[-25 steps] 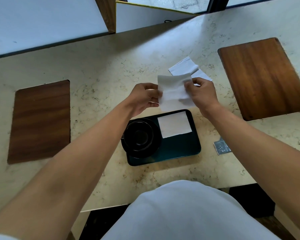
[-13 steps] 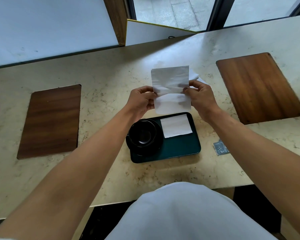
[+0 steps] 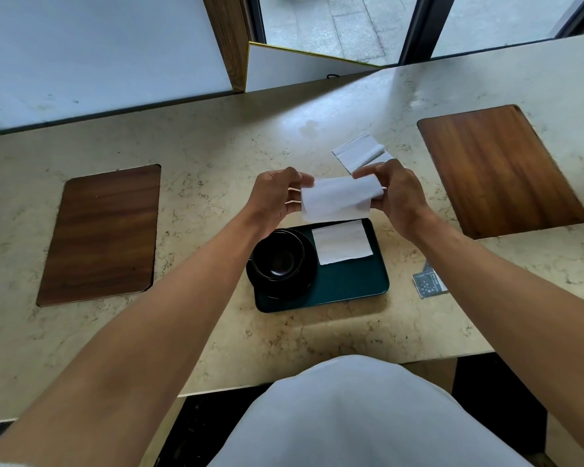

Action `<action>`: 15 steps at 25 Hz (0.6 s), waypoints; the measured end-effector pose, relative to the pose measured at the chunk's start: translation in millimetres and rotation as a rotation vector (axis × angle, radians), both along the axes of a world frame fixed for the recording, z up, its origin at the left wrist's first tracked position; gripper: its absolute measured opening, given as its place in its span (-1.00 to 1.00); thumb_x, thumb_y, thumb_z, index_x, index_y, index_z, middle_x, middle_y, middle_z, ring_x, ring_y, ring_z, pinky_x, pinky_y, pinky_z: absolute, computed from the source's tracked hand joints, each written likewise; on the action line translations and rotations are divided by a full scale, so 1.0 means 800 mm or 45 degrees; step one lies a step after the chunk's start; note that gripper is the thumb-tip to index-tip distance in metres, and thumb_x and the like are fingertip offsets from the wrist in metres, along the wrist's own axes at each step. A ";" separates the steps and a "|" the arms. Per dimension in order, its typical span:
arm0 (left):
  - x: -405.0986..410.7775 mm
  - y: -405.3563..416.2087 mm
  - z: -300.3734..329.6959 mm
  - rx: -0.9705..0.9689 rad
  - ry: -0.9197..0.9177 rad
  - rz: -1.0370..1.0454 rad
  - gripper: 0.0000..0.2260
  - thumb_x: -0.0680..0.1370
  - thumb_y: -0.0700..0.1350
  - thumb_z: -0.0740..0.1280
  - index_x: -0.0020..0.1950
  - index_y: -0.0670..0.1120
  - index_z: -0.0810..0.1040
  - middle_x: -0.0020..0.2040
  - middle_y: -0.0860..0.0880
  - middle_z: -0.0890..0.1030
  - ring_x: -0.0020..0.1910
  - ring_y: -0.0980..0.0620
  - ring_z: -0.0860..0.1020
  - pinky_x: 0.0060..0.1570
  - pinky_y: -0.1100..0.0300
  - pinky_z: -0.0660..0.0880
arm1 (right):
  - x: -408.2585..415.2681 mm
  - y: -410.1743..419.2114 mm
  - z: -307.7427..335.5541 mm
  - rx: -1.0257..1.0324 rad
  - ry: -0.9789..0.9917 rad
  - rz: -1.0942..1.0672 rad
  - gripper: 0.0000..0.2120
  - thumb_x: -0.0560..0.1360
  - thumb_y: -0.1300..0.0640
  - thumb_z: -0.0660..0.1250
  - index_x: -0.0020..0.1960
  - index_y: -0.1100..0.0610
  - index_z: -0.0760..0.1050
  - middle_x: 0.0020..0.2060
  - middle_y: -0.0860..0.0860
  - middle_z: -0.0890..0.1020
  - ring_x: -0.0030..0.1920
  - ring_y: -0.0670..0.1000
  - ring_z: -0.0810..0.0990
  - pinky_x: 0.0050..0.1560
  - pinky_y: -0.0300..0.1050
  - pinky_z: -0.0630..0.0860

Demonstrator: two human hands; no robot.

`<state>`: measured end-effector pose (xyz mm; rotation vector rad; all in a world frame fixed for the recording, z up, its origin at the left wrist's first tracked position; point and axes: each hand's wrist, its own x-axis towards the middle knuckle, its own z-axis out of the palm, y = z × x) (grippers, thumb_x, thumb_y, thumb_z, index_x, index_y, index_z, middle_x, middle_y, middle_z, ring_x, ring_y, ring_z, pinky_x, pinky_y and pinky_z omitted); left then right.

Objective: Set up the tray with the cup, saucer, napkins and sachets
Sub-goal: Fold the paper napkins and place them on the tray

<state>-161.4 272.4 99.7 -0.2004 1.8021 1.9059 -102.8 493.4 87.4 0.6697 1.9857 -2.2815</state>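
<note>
Both hands pinch napkin; sachet half-hidden.

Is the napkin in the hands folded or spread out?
Folded over: the napkin shows as a short band doubled on itself, pinched between left hand and right hand above the tray.

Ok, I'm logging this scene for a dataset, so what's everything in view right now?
tray: one, dark green, counter centre
cup: one, black, on the saucer
saucer: one, black, tray's left end
napkin on tray: one, white, tray's far right
held napkin: one, white, above the tray
spare napkins: white, counter beyond the hands; count unclear
sachet: one, grey, counter right of tray
boards: two, brown wood, left and right
left hand: holds napkin's left end
right hand: pinches its right end
</note>
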 end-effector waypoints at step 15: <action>-0.003 0.011 -0.030 -0.298 0.042 -0.146 -0.78 0.51 -0.41 0.41 0.14 -0.27 0.64 0.06 -0.28 0.67 -0.10 -0.11 0.68 -0.01 -0.05 0.69 | 0.002 0.009 -0.037 0.275 -0.149 0.171 -0.70 0.47 0.22 0.52 0.19 0.08 0.66 0.11 0.18 0.69 0.15 0.20 0.68 0.15 0.17 0.65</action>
